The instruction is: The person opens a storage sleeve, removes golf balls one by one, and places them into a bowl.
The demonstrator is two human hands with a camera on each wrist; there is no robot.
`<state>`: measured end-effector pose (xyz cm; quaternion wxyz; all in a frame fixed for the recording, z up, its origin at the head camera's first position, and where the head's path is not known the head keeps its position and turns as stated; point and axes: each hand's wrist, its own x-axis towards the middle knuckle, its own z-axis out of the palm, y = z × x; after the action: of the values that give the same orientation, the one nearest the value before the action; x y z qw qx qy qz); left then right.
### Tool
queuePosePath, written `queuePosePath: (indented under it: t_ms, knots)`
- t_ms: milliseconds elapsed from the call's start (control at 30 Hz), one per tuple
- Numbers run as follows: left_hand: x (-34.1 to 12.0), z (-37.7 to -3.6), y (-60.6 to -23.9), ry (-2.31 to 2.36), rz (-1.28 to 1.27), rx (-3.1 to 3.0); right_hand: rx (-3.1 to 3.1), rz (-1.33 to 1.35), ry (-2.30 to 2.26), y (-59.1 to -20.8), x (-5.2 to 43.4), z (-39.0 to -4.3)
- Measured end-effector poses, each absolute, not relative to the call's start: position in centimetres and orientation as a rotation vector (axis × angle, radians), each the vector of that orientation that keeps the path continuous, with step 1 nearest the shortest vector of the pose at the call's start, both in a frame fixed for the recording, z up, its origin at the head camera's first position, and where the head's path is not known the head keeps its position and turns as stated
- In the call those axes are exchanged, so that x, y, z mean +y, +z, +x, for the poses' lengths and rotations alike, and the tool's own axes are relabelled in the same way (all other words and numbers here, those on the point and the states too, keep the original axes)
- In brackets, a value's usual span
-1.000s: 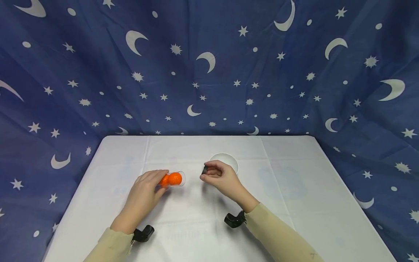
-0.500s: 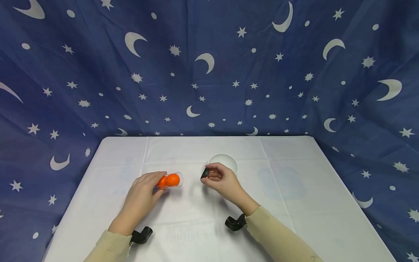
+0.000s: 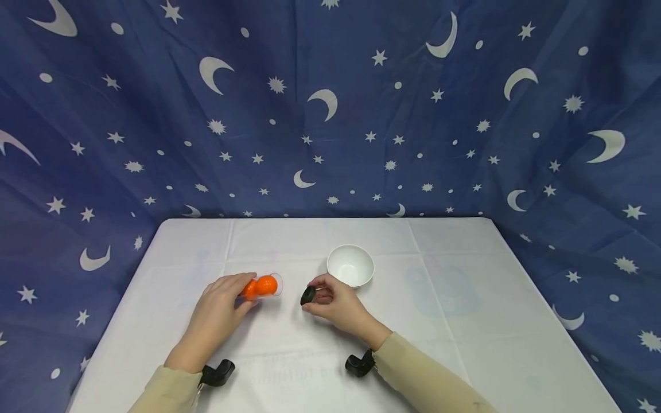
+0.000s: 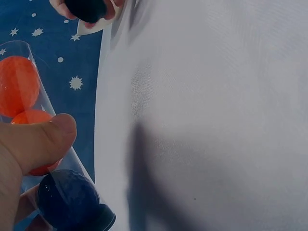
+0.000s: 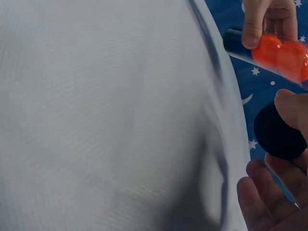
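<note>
My left hand (image 3: 214,312) grips a clear plastic tube (image 3: 279,283) lying nearly level above the table, its see-through end toward the right. Inside are orange balls (image 4: 19,84) and, at the other end, a dark blue ball (image 4: 67,197) beside a dark end piece (image 4: 105,219). The left thumb lies across the tube's side. My right hand (image 3: 338,307) pinches a dark round cap (image 3: 307,295) between thumb and fingers, a short gap to the right of the tube. In the right wrist view the cap's flat dark face (image 5: 276,132) shows.
A white bowl (image 3: 351,266) stands on the white-covered table (image 3: 403,355), just behind my right hand. A blue curtain (image 3: 330,126) with moons and stars hangs behind and at both sides. Each wrist wears a black camera (image 3: 360,364).
My right hand has come left and nearer to me with the cap, whose round face has turned into view. The bowl is now uncovered. My left hand holds the tube almost unmoved.
</note>
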<state>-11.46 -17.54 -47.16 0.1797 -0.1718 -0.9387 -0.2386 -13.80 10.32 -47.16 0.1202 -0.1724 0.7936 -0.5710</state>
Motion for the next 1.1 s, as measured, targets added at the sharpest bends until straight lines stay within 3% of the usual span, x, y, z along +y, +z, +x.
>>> queuePosePath:
  t_ms: [167,1100]
  knots:
    - [-17.7,-11.4,-47.3,-0.672,-0.477,-2.668,2.453,-0.551,-1.529,-50.3,10.4,-14.8]
    - [-17.3,-10.9,-47.9,-0.675,-0.471,-2.716,2.711,-0.684,-1.114,-50.8,10.2,-14.7]
